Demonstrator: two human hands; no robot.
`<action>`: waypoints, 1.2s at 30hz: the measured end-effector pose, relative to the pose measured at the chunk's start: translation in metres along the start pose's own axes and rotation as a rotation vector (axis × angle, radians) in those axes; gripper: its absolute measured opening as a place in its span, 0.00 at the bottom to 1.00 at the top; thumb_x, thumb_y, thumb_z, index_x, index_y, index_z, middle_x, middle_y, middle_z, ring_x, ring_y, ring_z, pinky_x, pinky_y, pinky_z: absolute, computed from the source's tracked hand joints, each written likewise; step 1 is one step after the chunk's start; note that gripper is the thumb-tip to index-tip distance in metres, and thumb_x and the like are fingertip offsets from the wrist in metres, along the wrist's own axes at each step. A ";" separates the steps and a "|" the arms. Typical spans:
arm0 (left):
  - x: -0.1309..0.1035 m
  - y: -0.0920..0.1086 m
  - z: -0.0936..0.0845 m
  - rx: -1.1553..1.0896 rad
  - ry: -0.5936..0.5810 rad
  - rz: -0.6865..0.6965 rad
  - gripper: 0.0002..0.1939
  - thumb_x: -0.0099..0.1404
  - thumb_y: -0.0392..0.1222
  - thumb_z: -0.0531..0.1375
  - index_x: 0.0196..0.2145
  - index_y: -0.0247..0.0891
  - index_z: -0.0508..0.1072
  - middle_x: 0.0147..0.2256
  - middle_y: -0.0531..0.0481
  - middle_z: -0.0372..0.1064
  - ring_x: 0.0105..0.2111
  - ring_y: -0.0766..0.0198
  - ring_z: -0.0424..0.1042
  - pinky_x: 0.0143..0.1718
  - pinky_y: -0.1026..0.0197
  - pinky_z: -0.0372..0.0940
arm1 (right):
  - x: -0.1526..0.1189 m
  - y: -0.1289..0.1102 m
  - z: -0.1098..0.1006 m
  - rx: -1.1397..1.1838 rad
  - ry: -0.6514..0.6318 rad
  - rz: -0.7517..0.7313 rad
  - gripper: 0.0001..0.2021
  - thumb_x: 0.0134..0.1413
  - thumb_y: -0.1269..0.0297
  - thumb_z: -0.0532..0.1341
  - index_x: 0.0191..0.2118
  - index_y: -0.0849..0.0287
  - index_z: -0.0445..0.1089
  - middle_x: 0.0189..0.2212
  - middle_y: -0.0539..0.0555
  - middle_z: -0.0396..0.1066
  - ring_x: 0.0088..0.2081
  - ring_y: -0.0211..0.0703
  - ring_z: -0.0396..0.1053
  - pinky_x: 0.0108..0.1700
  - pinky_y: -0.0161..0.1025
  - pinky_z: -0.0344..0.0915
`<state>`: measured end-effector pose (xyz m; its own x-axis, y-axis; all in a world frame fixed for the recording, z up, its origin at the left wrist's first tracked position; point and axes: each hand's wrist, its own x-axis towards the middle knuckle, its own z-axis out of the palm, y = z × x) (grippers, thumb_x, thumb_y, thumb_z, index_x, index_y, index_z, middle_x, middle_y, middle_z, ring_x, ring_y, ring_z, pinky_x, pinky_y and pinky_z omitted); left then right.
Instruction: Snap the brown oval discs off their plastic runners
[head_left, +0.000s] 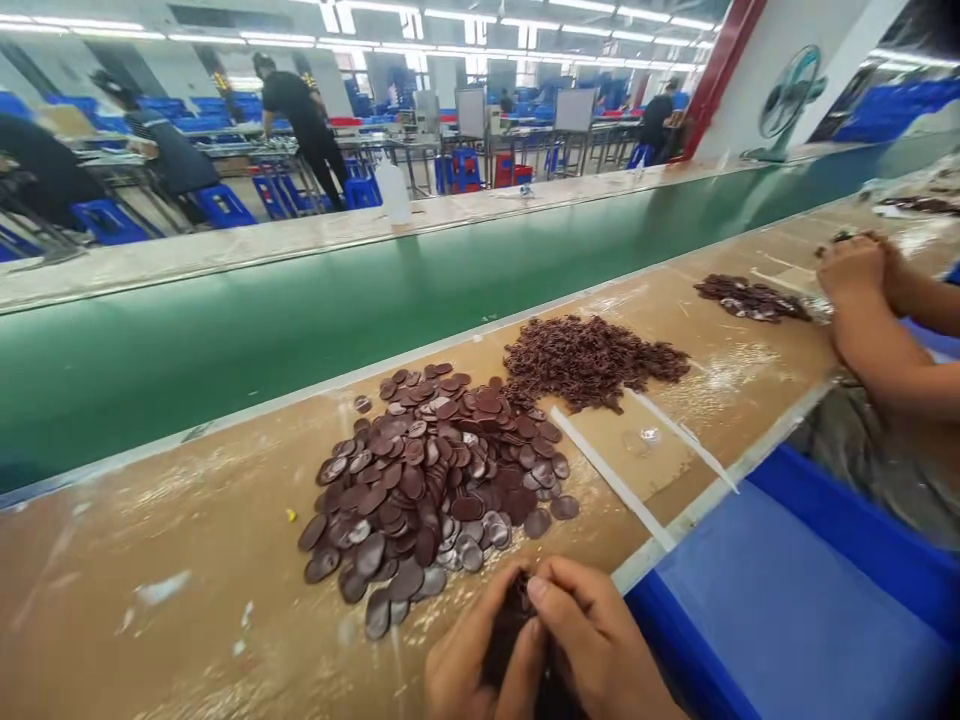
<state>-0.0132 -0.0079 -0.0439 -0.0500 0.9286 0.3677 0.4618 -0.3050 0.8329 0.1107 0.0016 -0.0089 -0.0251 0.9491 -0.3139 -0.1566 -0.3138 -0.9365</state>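
At the near edge of the brown worktop (187, 560), your two hands met at the bottom of the view. Your left hand (469, 665) and your right hand (592, 645) were pressed close together, fingers curled around a small dark brown piece (514, 625) held between them. Only part of that piece showed through the gap, so its shape could not be told.

Just beyond your fingers lay a broad heap of flat dark brown oval discs (435, 480), some with a paler grey sheen, spread loosely on the worktop. Farther back and to the right, touching that heap's far edge, sat a pile of smaller, spiky brown parts (592, 360). Two thin white strips (611, 480) lay slanted on the surface between the piles and the table's right edge.

To your right stood a blue bin (787, 600), hard against the table edge. Past it, a co-worker's hands (855, 265) were closed together near another small dark pile (750, 298).

Behind the worktop ran a green conveyor belt (300, 300), with a white bottle (394, 192) on the ledge beyond. People stood at benches farther back, near blue stools (225, 205), and a fan (787, 95) was mounted at the far right.
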 end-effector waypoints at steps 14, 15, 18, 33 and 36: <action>-0.009 -0.001 -0.005 0.059 -0.098 -0.206 0.17 0.65 0.57 0.61 0.51 0.56 0.76 0.44 0.58 0.81 0.41 0.64 0.81 0.46 0.64 0.75 | -0.015 0.004 -0.001 -0.069 0.251 0.075 0.25 0.52 0.41 0.65 0.40 0.60 0.77 0.39 0.60 0.76 0.45 0.53 0.71 0.44 0.39 0.70; -0.008 0.000 -0.006 0.071 -0.098 -0.221 0.17 0.64 0.57 0.61 0.50 0.55 0.77 0.43 0.57 0.81 0.40 0.62 0.81 0.46 0.62 0.76 | -0.016 0.005 -0.001 -0.068 0.263 0.087 0.26 0.52 0.40 0.65 0.42 0.60 0.77 0.41 0.60 0.76 0.46 0.54 0.71 0.44 0.39 0.70; -0.007 0.002 -0.008 0.058 -0.101 -0.224 0.17 0.65 0.57 0.61 0.49 0.54 0.77 0.42 0.56 0.82 0.39 0.61 0.81 0.45 0.62 0.76 | -0.017 0.008 -0.002 -0.072 0.245 0.111 0.26 0.52 0.40 0.64 0.44 0.59 0.77 0.42 0.61 0.77 0.45 0.54 0.73 0.42 0.39 0.72; -0.002 0.005 -0.006 -0.114 -0.101 -0.119 0.18 0.67 0.49 0.62 0.54 0.54 0.73 0.35 0.59 0.82 0.27 0.70 0.79 0.41 0.69 0.73 | -0.019 0.006 -0.004 -0.153 0.286 0.246 0.35 0.45 0.30 0.62 0.46 0.58 0.77 0.48 0.62 0.75 0.43 0.55 0.73 0.38 0.40 0.72; -0.004 0.003 -0.004 -0.111 -0.088 -0.127 0.17 0.67 0.50 0.62 0.53 0.53 0.75 0.34 0.58 0.82 0.26 0.70 0.79 0.42 0.69 0.74 | -0.020 0.005 -0.003 -0.162 0.268 0.252 0.34 0.46 0.31 0.62 0.46 0.58 0.77 0.45 0.62 0.76 0.39 0.52 0.73 0.33 0.38 0.71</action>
<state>-0.0156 -0.0133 -0.0410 -0.0223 0.9746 0.2230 0.3555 -0.2007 0.9129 0.1139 -0.0188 -0.0075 0.2193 0.8082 -0.5465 -0.0201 -0.5563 -0.8308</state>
